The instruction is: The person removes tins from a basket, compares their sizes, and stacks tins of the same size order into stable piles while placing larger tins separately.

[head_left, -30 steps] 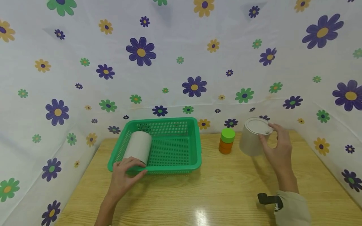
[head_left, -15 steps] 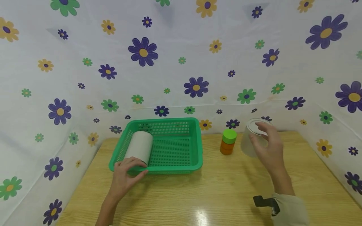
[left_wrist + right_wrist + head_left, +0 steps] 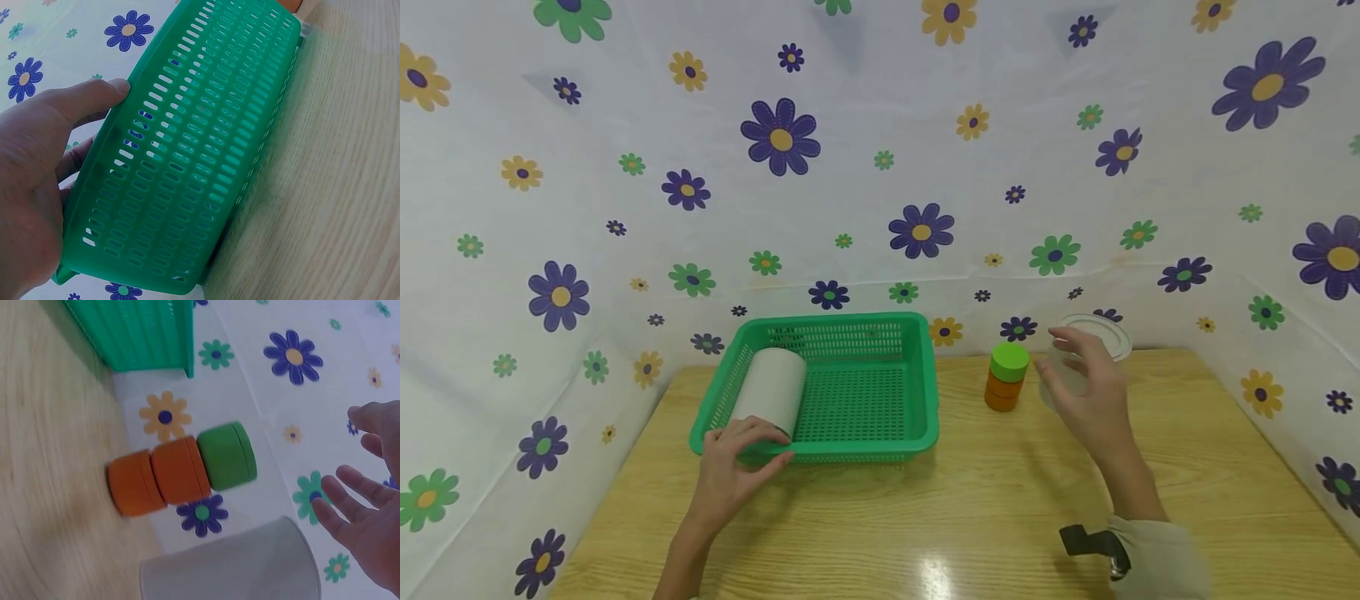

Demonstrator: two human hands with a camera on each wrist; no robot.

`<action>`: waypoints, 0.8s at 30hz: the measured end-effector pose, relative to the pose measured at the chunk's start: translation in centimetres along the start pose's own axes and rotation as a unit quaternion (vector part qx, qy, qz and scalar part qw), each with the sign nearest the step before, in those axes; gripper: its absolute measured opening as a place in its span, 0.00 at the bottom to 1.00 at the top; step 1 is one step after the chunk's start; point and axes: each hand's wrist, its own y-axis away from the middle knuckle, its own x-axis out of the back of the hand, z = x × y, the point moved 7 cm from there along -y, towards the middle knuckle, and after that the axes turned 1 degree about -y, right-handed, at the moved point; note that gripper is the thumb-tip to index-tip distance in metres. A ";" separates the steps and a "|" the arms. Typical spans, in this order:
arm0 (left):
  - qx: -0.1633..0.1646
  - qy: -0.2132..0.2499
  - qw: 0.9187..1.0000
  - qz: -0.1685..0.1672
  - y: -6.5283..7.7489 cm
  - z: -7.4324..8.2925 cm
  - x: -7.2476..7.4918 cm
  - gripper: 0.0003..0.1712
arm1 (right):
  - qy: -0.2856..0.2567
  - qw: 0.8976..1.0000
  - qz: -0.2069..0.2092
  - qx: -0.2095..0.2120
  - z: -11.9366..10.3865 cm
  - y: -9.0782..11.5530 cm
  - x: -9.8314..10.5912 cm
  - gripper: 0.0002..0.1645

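Observation:
My left hand (image 3: 730,467) grips the front-left rim of a green plastic basket (image 3: 857,450). In the left wrist view its thumb lies on the outside and its fingers pass behind the rim. A plain pale cylinder (image 3: 771,387) lies on its side in the basket's left part. My right hand (image 3: 1093,400) hovers with spread, bent fingers before a pale can (image 3: 237,565), hiding much of it in the head view. Left of that hand stands an orange jar with a green lid (image 3: 1006,377). The right wrist view shows nothing in the right hand.
A wooden table (image 3: 925,525) carries everything. White flower-printed cloth (image 3: 850,175) hangs behind and at both sides, close behind the basket and can. A gap of bare table separates basket and jar.
My right hand has left the can's upper right edge and moved left across its front, toward the jar. My left hand keeps its grip on the basket; the jar and can stand where they were.

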 end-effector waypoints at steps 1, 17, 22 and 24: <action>0.000 0.000 1.000 0.000 0.0 0.0 0.0 0.17 | -0.001 1.000 -0.008 0.006 -0.2 0.0 -0.5 0.30; 0.000 0.000 1.000 0.000 -0.1 -0.1 0.0 0.17 | -0.018 0.993 -0.105 0.046 -4.1 1.5 -6.7 0.28; -0.001 -0.002 1.000 0.000 0.0 -0.2 -0.1 0.17 | -0.031 0.990 -0.129 0.051 -5.0 2.1 -8.1 0.29; 0.000 -0.002 1.000 0.000 0.0 -0.3 -0.1 0.17 | -0.035 0.988 -0.139 0.049 -5.3 2.3 -8.6 0.28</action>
